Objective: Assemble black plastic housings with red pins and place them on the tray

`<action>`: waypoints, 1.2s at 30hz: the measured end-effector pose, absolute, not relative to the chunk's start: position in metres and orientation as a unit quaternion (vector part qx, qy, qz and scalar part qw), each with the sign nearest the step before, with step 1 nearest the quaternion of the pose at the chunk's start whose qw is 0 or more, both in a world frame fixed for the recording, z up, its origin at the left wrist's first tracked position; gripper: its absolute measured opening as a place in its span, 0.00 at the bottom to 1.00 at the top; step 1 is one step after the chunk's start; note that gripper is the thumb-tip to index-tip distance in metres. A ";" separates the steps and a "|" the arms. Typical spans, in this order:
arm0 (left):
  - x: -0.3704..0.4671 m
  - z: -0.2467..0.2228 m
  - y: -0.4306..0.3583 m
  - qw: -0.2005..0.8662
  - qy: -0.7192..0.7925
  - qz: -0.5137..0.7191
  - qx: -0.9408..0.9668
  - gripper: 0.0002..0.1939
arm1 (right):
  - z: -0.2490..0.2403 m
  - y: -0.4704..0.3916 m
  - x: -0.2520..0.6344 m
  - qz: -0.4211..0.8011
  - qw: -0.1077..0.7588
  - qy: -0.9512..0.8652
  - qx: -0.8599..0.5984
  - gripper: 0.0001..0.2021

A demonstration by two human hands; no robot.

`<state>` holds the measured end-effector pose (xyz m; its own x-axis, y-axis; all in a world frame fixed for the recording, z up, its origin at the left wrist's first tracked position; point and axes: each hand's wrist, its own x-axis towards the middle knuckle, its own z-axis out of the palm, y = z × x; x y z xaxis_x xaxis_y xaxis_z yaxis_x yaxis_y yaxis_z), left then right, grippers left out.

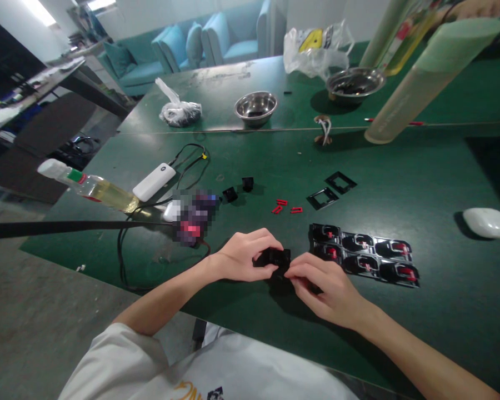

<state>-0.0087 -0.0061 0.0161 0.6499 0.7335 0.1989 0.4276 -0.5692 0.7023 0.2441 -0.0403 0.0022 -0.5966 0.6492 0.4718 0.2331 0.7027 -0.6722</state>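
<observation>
Between the thumb and fingers of my left hand (248, 256) is a small black plastic part (280, 256), held just above the green table. My right hand (327, 286) is closed in a pinch at the lower right edge of the same part; its fingertips hide what exactly they grip. To the right lie black plastic assemblies (358, 255) with red pieces inside, set out in two rows. Beyond my hands are small red clips (296, 210), two black square frames (323, 198) and two black blocks (247, 184).
At left stand a bottle of yellowish liquid (104, 191), a white power bank (154, 181) with cables, and a blurred-out device (195, 216). Farther back are a metal bowl (256, 108), another bowl (354, 83) and a tall tumbler (433, 83). A white mouse (488, 223) lies right.
</observation>
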 end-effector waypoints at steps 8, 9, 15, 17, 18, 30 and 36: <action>-0.009 0.013 -0.005 0.278 0.344 0.179 0.879 0.15 | -0.001 -0.045 0.243 0.209 0.275 -0.918 -0.195 0.08; -0.009 0.013 -0.005 0.277 0.343 0.179 0.879 0.15 | -0.001 -0.045 0.242 0.205 0.273 -0.919 -0.195 0.08; -0.008 0.016 -0.005 0.278 0.357 0.160 0.877 0.15 | -0.001 -0.044 0.242 0.205 0.274 -0.917 -0.204 0.09; -0.008 0.017 -0.005 0.277 0.360 0.154 0.877 0.16 | -0.002 -0.044 0.242 0.204 0.272 -0.918 -0.205 0.09; -0.008 0.017 -0.006 0.277 0.361 0.152 0.877 0.16 | -0.002 -0.044 0.242 0.203 0.271 -0.918 -0.206 0.09; -0.008 0.020 -0.007 0.284 0.380 0.150 0.868 0.24 | -0.004 -0.045 0.242 0.186 0.255 -0.925 -0.213 0.11; -0.009 0.020 -0.004 0.281 0.376 0.175 0.865 0.23 | -0.006 -0.046 0.242 0.189 0.253 -0.924 -0.215 0.12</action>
<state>-0.0088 -0.0043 0.0205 0.6561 0.7491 0.0915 0.5524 -0.5594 0.6180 0.2421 -0.0458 -0.0059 -0.7793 0.4934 0.3862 0.3024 0.8360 -0.4578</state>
